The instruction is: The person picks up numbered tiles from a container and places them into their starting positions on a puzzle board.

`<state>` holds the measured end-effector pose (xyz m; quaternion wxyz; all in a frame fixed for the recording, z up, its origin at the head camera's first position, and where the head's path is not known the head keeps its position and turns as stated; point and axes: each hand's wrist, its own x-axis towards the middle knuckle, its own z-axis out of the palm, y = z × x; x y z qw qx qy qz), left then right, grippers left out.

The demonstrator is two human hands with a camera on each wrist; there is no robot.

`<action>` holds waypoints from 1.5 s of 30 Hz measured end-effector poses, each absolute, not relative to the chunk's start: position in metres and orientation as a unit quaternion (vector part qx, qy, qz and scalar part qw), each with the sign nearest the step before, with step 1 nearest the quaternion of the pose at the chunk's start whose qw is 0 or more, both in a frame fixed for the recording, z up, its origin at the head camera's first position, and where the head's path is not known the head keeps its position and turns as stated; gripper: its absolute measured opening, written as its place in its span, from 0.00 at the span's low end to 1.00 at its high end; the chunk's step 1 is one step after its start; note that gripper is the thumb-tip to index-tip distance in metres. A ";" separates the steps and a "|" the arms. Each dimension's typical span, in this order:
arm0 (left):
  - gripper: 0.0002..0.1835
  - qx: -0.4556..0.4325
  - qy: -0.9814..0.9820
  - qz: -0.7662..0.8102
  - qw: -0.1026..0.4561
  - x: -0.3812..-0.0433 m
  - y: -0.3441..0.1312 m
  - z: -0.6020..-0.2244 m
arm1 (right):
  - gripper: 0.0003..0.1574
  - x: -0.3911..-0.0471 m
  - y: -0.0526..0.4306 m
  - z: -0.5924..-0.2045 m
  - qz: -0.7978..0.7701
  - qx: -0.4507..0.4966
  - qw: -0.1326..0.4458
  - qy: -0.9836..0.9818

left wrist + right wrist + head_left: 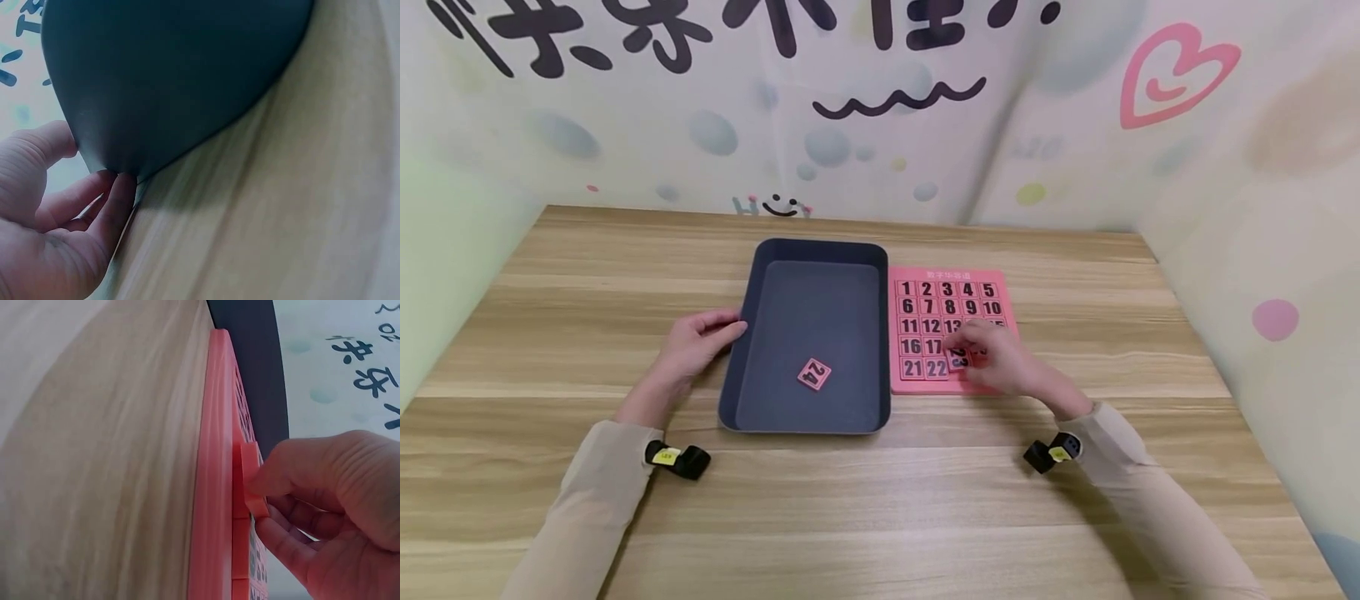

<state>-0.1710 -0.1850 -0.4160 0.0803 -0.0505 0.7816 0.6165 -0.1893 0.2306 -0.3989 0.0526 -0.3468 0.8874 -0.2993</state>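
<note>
A dark grey rectangular tray (820,317) lies on the table, with one pink number tile marked 24 (815,374) turned askew inside it. My left hand (703,342) holds the tray's left side, thumb and fingertips at the rim; the left wrist view shows this hand (75,206) against the dark wall. To the tray's right sits a pink number board (951,388) with rows of numbered tiles. Over its lower rows my right hand (1000,358) pinches the tile marked 23 (958,358), its number turned sideways. In the right wrist view that tile (250,475) stands slightly above the board. Fingers hide several tiles.
The wood-grain table (820,508) spreads around the tray and board. Behind it rises a printed wall covering (880,167) with lettering and dots. The tray's right side stands against or very near the board's left edge.
</note>
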 end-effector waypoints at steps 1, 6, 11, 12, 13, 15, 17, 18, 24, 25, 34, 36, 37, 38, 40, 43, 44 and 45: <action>0.29 -0.051 0.781 0.617 0.080 -0.171 -0.185 -0.416 | 0.25 -0.190 0.231 -0.399 -0.303 -0.348 0.059 0.885; 0.29 -0.052 0.780 0.619 0.077 -0.171 -0.184 -0.416 | 0.24 -0.195 0.233 -0.396 -0.328 -0.352 0.080 0.873; 0.29 -0.052 0.778 0.621 0.078 -0.171 -0.184 -0.416 | 0.23 -0.196 0.229 -0.393 -0.319 -0.358 0.082 0.874; 0.29 -0.053 0.778 0.621 0.078 -0.171 -0.184 -0.417 | 0.23 -0.196 0.228 -0.393 -0.314 -0.360 0.084 0.874; 0.29 -0.053 0.778 0.621 0.078 -0.171 -0.184 -0.417 | 0.23 -0.196 0.226 -0.393 -0.307 -0.363 0.086 0.876; 0.29 -0.054 0.779 0.620 0.079 -0.172 -0.184 -0.417 | 0.22 -0.197 0.224 -0.394 -0.297 -0.369 0.087 0.876; 0.29 -0.054 0.778 0.621 0.079 -0.172 -0.184 -0.417 | 0.22 -0.198 0.222 -0.395 -0.294 -0.376 0.087 0.875; 0.29 -0.054 0.778 0.621 0.079 -0.172 -0.184 -0.417 | 0.22 -0.198 0.221 -0.396 -0.294 -0.380 0.087 0.873; 0.29 -0.052 0.777 0.622 0.079 -0.171 -0.184 -0.417 | 0.26 -0.194 0.221 -0.397 -0.289 -0.369 0.068 0.881; 0.29 -0.051 0.777 0.622 0.079 -0.171 -0.183 -0.417 | 0.27 -0.193 0.221 -0.397 -0.291 -0.355 0.061 0.886; 0.28 -0.055 0.779 0.620 0.079 -0.170 -0.185 -0.416 | 0.20 -0.181 0.210 -0.400 -0.269 -0.231 0.006 0.935; 0.29 -0.054 0.778 0.621 0.078 -0.170 -0.185 -0.416 | 0.19 -0.180 0.208 -0.401 -0.268 -0.229 0.005 0.936; 0.29 -0.053 0.777 0.622 0.077 -0.170 -0.185 -0.416 | 0.18 -0.180 0.208 -0.401 -0.269 -0.230 0.004 0.935; 0.29 -0.052 0.776 0.624 0.077 -0.170 -0.185 -0.417 | 0.18 -0.180 0.208 -0.401 -0.270 -0.233 0.005 0.934; 0.29 -0.052 0.774 0.627 0.075 -0.170 -0.185 -0.417 | 0.16 -0.180 0.209 -0.401 -0.274 -0.244 0.004 0.930; 0.29 -0.051 0.772 0.630 0.075 -0.170 -0.185 -0.417 | 0.16 -0.180 0.214 -0.400 -0.283 -0.259 0.006 0.923; 0.29 -0.051 0.771 0.631 0.075 -0.171 -0.185 -0.417 | 0.16 -0.179 0.216 -0.400 -0.287 -0.262 0.009 0.921; 0.28 -0.051 0.771 0.631 0.075 -0.171 -0.185 -0.417 | 0.16 -0.179 0.219 -0.399 -0.289 -0.265 0.012 0.920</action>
